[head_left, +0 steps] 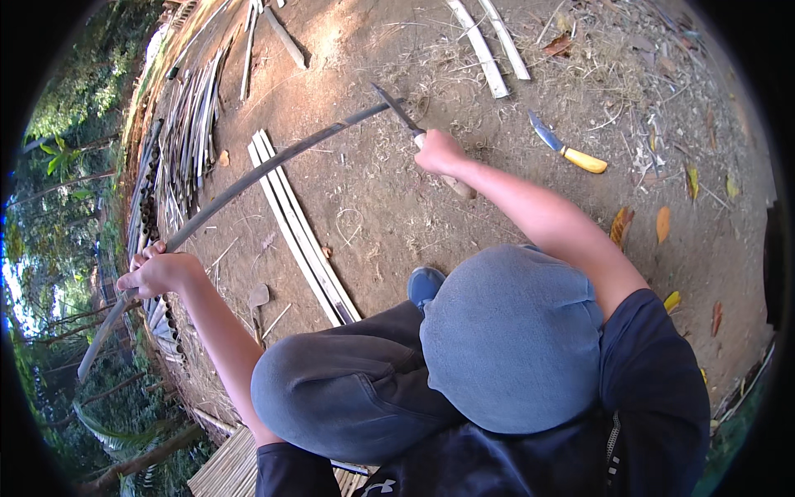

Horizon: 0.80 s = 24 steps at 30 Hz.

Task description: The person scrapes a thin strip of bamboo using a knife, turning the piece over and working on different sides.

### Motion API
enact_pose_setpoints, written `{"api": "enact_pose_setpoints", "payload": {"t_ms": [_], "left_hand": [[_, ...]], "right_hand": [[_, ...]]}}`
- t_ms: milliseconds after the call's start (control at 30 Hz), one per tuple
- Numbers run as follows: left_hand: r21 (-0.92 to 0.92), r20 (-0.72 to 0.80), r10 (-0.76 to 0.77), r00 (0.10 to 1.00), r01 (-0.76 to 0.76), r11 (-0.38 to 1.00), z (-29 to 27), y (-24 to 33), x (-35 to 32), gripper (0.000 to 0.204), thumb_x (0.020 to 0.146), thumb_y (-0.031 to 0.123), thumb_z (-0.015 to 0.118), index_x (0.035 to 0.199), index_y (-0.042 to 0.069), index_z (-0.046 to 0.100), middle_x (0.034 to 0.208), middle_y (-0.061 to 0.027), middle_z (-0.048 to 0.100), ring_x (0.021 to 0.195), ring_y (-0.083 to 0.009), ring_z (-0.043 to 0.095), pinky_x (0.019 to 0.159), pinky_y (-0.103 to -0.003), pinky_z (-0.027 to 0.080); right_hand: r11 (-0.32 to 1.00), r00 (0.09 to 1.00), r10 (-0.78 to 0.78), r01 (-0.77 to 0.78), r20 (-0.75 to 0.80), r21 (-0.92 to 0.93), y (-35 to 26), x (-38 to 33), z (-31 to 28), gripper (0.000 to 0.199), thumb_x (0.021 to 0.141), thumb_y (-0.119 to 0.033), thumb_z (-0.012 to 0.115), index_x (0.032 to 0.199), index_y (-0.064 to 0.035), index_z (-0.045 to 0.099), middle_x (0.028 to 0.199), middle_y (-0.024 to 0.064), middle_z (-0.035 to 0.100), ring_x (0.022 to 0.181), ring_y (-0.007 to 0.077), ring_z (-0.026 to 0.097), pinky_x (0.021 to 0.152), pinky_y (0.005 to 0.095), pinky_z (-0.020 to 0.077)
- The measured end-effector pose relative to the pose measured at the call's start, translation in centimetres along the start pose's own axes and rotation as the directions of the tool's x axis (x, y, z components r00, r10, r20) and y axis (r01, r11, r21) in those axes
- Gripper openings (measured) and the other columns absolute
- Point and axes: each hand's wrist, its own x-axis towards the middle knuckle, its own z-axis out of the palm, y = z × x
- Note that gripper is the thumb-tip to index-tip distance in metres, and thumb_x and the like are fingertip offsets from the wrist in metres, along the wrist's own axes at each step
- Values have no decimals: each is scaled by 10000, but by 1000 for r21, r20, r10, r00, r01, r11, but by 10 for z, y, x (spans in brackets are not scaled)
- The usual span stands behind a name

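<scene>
Left hand (156, 272) on a grey pole (273, 161), right hand (441, 152) on a knife (420, 139).
The left hand wraps the pole, which slants over pale slats (299, 224); the blade (399, 108) crosses near its far end, the right hand closed around the handle (460, 189).

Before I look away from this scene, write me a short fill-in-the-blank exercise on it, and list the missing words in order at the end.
The right grip holds a knife by its ____.
In length, the dark pole in the left grip is ____ than that knife.
The other knife, lying on the ground, has a handle coloured ____.
The shoe in view is coloured ____.

Missing words: handle; longer; yellow; blue.
</scene>
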Motion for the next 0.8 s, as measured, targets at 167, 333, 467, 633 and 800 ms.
{"api": "enact_pose_setpoints", "payload": {"t_ms": [167, 333, 467, 633, 800], "left_hand": [[-35, 76, 15, 997, -12, 999, -4, 13, -4, 490, 1092, 478, 308, 817, 72, 319, 661, -11, 353, 491, -143, 304, 436, -300, 315], [-55, 189, -25, 982, 36, 998, -5, 10, 0, 519, 1087, 513, 234, 764, 112, 300, 640, -5, 322, 495, -136, 290, 446, -277, 297], [-93, 258, -39, 965, 65, 994, -13, 12, 1, 527, 1081, 521, 222, 741, 126, 297, 637, -3, 315, 512, -134, 310, 460, -278, 313], [-177, 353, -81, 932, 151, 972, -13, 19, -12, 528, 1073, 526, 263, 729, 135, 349, 639, 0, 336, 498, -123, 313, 462, -280, 309], [-375, 423, -49, 905, 224, 900, -10, 31, -12, 557, 1036, 602, 374, 767, 115, 388, 649, -7, 356, 481, -128, 334, 461, -287, 335]], "right_hand": [[998, 998, -35, 37, 43, -47, -5, -6, -4, 234, 820, -97, 628, 1012, 29, 670, 906, 168, 705, 806, 265, 705, 680, 394, 541], [991, 994, -95, 90, 46, 104, -19, -27, 2, 124, 809, -68, 606, 907, 5, 629, 833, 148, 668, 710, 242, 664, 603, 384, 509], [969, 987, -121, 93, 109, 231, -25, -48, -4, 59, 796, -43, 595, 793, -43, 535, 732, 82, 589, 589, 188, 581, 509, 376, 451], [957, 985, -93, 48, 145, 287, -26, -66, -9, 61, 805, -49, 607, 821, -33, 550, 714, 84, 594, 592, 190, 608, 514, 360, 489], [967, 983, -160, 139, 86, 214, -30, -81, -53, 168, 792, -84, 684, 863, 3, 559, 680, 92, 609, 556, 183, 618, 479, 355, 484]]}}
